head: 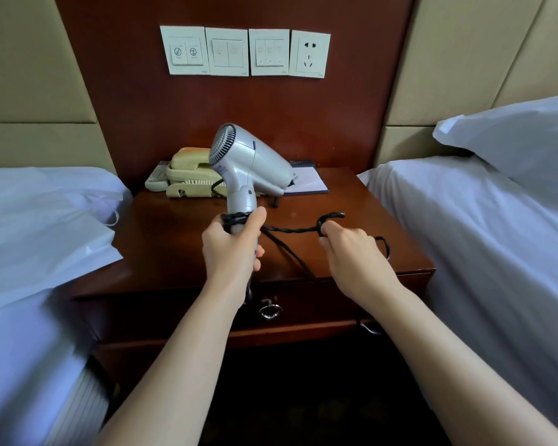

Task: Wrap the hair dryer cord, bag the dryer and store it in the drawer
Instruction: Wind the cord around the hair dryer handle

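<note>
Gripping the hair dryer (pixel 252 162) upright is the left hand (pixel 231 249); the right hand (pixel 351 252) pinches the cord (pixel 290 229) over the nightstand (pixel 174 246).

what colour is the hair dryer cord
Black, twisted; the head view shows the cord stretched between both hands.

A dark wooden nightstand (pixel 174 246) carries a beige telephone (pixel 187 175), a remote (pixel 155 181), a notepad (pixel 306 183) and slack black cord (pixel 290 252)

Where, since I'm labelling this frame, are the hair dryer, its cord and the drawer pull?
hair dryer (pixel 255 162): head view, silver barrel.
cord (pixel 290 230): head view, taut twisted stretch.
drawer pull (pixel 270 311): head view, metal ring.
</note>
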The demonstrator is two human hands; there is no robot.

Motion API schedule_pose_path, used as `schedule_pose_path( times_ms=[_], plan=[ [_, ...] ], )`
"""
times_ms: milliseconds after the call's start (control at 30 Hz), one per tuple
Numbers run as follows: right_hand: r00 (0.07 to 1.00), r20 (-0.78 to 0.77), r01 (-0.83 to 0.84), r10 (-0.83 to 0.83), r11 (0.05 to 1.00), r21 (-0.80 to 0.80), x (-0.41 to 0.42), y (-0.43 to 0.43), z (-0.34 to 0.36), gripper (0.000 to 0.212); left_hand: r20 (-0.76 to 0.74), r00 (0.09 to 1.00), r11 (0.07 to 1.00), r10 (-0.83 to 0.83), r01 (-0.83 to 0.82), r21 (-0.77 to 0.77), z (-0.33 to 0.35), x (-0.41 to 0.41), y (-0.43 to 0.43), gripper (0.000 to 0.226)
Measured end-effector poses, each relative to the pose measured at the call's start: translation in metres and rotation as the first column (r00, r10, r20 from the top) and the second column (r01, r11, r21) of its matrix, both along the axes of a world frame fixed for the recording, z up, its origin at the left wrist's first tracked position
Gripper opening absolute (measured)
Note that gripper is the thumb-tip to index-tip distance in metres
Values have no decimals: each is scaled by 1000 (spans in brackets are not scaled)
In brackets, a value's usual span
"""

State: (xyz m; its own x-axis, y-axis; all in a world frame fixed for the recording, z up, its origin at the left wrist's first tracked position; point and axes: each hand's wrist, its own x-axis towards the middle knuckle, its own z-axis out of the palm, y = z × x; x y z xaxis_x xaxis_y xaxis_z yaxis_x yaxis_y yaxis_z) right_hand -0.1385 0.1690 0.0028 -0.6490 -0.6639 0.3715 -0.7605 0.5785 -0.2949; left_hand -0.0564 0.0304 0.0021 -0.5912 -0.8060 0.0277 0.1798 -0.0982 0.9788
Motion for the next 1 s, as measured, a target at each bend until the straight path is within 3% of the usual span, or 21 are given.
schedule_pose_path(
  times_ms=[133, 333, 433, 567, 767, 1000],
  plan=[
    [995, 45, 85, -87, 996, 34, -7, 4, -3, 10, 5, 998, 998, -59, 59, -10, 1, 1, 12, 24],
    [966, 257, 71, -34, 988, -137, -17, 15, 3, 31, 42, 994, 994, -101, 102, -31, -3, -1, 23, 24],
    [972, 234, 84, -31, 972, -219, -17, 19, 8, 37, 28, 992, 993, -121, 121, 16, -2, -4, 24, 24],
    [984, 173, 3, 51, 954, -299, -14, 21, 11, 41, -19, 994, 990, -105, 106, 95, 2, -5, 17, 25],
    [983, 104, -131, 152, 974, -187, -4, 14, 13, 42, -26, 1000, 983, 18, -13, 183, 5, -3, -9, 24],
    [918, 218, -285, 331, 933, -217, -7, 17, 19, 45, 51, 997, 996, 54, -57, 70, 1, 1, -26, 25]
  ],
)
